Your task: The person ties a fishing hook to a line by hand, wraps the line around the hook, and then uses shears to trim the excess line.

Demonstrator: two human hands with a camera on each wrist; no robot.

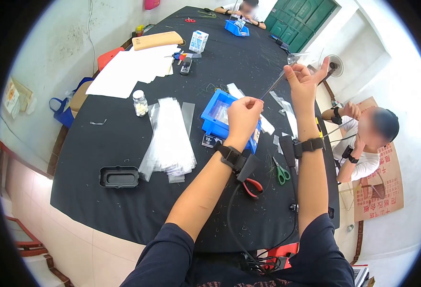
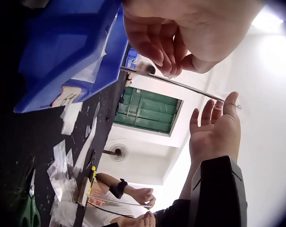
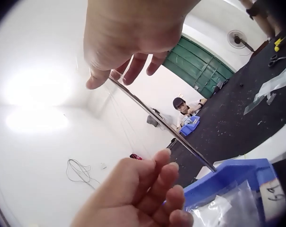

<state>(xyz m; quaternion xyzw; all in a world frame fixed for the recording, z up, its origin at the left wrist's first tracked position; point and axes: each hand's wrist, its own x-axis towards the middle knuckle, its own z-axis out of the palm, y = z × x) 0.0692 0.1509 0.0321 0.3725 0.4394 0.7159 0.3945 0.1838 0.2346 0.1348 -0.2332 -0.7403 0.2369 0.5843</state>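
A thin metal rod (image 1: 273, 87) (image 2: 181, 85) (image 3: 157, 120) slants in the air above the blue tray (image 1: 214, 125). My right hand (image 1: 303, 88) (image 2: 216, 135) (image 3: 133, 33) pinches its upper end between thumb and fingers, the index finger pointing away in the head view. Lower down, beside the rod, my left hand (image 1: 243, 117) (image 2: 190, 28) (image 3: 129, 198) has its thumb and index fingertips together. Faint thin threads (image 3: 120, 111) run from the right hand towards those fingertips; their ends are hard to see. Clear plastic bags (image 3: 228, 208) lie in the tray.
Around the tray lie green scissors (image 1: 281, 173), red pliers (image 1: 253, 188), plastic sleeves (image 1: 172, 138), a white-capped jar (image 1: 140, 103) and a black tray (image 1: 119, 177). White paper (image 1: 119, 71) and a stapler (image 1: 186, 66) are farther off. Two people sit at the table; cables hang from my wrists.
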